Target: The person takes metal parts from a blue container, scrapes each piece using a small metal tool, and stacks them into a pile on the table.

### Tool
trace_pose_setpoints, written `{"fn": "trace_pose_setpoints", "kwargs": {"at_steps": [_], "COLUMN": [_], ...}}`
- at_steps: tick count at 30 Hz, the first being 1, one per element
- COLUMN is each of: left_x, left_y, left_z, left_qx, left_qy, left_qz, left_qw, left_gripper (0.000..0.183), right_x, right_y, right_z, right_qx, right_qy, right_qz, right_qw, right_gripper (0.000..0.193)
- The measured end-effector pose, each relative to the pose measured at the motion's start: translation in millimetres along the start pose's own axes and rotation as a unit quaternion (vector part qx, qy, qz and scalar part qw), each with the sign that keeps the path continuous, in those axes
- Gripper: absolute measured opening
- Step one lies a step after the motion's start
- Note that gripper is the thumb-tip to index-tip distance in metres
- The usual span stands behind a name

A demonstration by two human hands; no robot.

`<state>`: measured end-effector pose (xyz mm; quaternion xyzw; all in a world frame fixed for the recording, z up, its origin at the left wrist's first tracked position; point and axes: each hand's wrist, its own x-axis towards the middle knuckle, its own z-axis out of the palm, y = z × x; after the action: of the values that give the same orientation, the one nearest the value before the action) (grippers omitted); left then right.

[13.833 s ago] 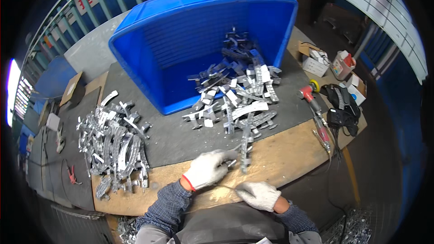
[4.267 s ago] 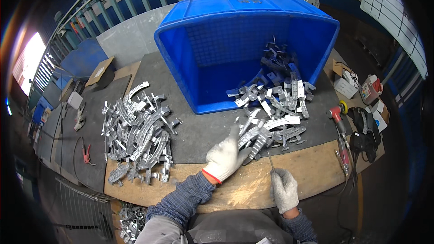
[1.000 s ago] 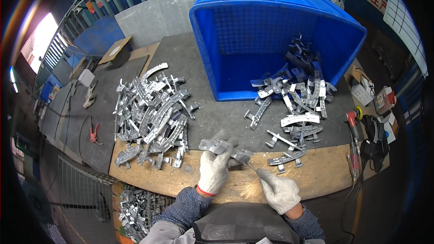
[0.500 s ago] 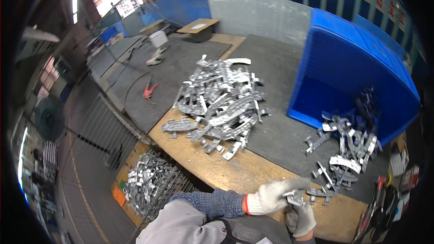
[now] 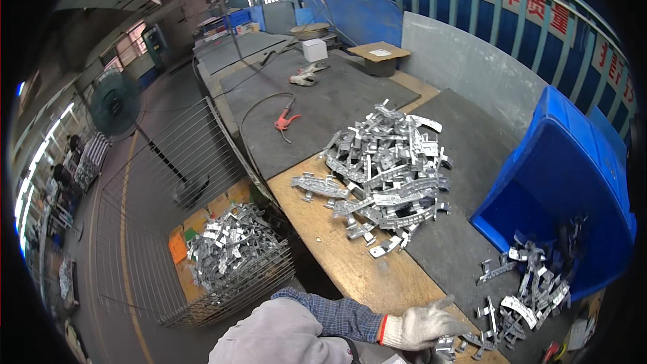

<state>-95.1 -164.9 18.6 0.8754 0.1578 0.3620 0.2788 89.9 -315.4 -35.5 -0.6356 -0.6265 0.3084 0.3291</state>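
My left hand (image 5: 424,327), in a white knit glove with a red cuff, is at the lower edge over the bench. Its thumb stands apart from the stretched fingers, and no grip shows. Just below the fingertips is a small silver metal bracket (image 5: 445,346), cut by the picture's edge. My right hand is out of sight below. Beside my left hand, several similar cast brackets (image 5: 519,320) spill from a tipped blue bin (image 5: 539,162). A large heap of these brackets (image 5: 391,175) lies farther off on the bench.
A wire cage (image 5: 232,290) holding more metal parts stands left of the bench. On the dark mat lie a red air gun (image 5: 286,120) with a hose, gloves (image 5: 306,75) and a white box (image 5: 315,49). A standing fan (image 5: 114,104) is at far left.
The view has swung right-to-left, so the bench appears shifted right and down. My left hand has its thumb lifted away from the bracket; my right hand has dropped out of the picture.
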Motion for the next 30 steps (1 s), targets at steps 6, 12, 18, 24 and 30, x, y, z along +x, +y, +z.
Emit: {"fn": "trace_pose_setpoints", "kwargs": {"at_steps": [6, 12, 18, 24, 30], "left_x": [5, 6, -15, -15, -4], "left_y": [-44, -106, -147, -163, -122], "left_z": [-95, -205, -215, -184, -185], "left_qx": [-0.002, 0.019, 0.040, 0.290, 0.259], "left_qy": [0.076, 0.388, 0.513, 0.441, 0.457], "left_qz": [-0.309, -0.374, -0.360, -0.311, -0.213], "left_qw": [0.948, 0.843, 0.779, 0.790, 0.824], "left_gripper": [0.059, 0.068, 0.094, 0.079, 0.068], "right_x": [8, 11, 11, 4, 22], "right_y": [-39, -55, -65, -69, -94], "right_z": [-11, -11, -9, -14, -17], "right_qx": [-0.062, -0.041, -0.045, -0.039, 0.034], "right_qy": [0.013, -0.003, 0.014, 0.015, 0.087], "right_qz": [0.121, 0.164, 0.131, 0.176, 0.129], "right_qw": [0.991, 0.986, 0.990, 0.984, 0.987], "right_gripper": [0.049, 0.049, 0.043, 0.041, 0.027]}}
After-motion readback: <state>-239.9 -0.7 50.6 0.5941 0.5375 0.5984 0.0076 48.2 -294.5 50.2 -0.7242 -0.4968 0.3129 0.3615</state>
